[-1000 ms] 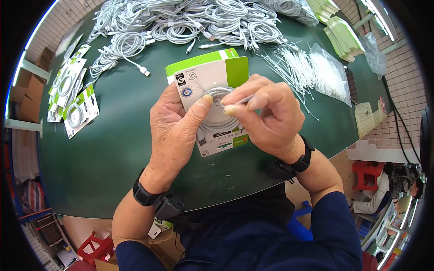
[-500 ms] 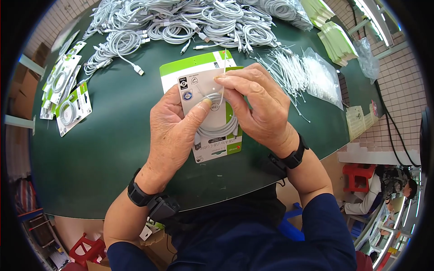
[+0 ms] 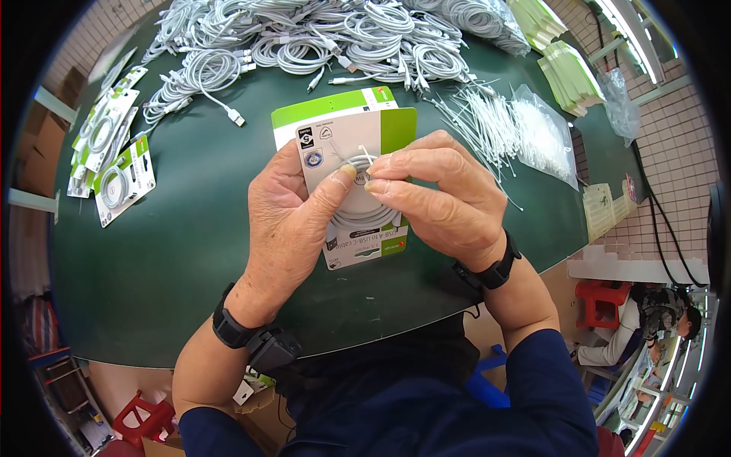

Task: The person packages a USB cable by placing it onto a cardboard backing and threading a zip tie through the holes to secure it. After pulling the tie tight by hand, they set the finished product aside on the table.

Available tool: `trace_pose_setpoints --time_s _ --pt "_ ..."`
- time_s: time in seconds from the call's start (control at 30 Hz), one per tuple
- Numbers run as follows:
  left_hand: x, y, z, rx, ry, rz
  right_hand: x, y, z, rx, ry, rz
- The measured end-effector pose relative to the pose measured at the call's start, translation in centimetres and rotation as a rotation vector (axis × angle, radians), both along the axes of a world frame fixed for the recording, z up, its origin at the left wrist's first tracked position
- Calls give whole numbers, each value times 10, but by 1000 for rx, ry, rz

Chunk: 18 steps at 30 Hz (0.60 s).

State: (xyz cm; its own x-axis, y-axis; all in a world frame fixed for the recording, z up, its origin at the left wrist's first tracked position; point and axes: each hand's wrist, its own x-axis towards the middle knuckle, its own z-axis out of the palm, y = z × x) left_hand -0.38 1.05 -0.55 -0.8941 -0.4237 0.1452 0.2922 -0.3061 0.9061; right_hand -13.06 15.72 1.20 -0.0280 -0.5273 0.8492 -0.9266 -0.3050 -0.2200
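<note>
My left hand (image 3: 285, 209) grips a white-and-green packaging card (image 3: 346, 129), its thumb pressing on a coiled light-grey USB cable (image 3: 364, 220) that lies against the card's face. From the right, my right hand (image 3: 449, 198) pinches a thin white cable tie (image 3: 363, 151) between thumb and fingers, at the upper part of the coil. The tie's far end stands out above the fingertips; how it passes through the card is hidden. Beneath the held card, other green-and-white cards (image 3: 327, 106) lie on the dark green table (image 3: 167, 282).
Many coiled grey cables (image 3: 304, 38) are heaped along the far side. Finished-looking cards with cables (image 3: 122, 183) lie at left. Loose white cable ties (image 3: 487, 126) and a clear bag of ties (image 3: 544, 137) are at right, below stacked green-white cards (image 3: 571, 76). Another person (image 3: 662, 308) sits far right.
My right hand has moved down along the tie, closer to the coil, and its fingers have straightened. Less of the tie stands up above the card. My left hand keeps its grip.
</note>
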Motion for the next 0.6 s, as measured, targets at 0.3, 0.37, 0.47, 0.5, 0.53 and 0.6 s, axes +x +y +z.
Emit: trace_pose_setpoints --time_s 0.3,0.37,0.47,0.5,0.53,0.6 --pt "0 2 0 -23 10 21 -5 -5 -2 -29 -82 47" --pt "1 2 0 -23 16 27 -5 -5 -2 -29 -81 43" --pt "1 1 1 -36 16 14 -5 -4 -1 -27 -78 27" --pt "1 1 1 -36 16 13 -5 -4 -1 -30 -78 24" --pt "1 1 0 -40 11 10 -6 -4 -1 -33 -78 22" --pt "1 0 0 -48 -1 3 -6 -4 0 -38 -78 19"
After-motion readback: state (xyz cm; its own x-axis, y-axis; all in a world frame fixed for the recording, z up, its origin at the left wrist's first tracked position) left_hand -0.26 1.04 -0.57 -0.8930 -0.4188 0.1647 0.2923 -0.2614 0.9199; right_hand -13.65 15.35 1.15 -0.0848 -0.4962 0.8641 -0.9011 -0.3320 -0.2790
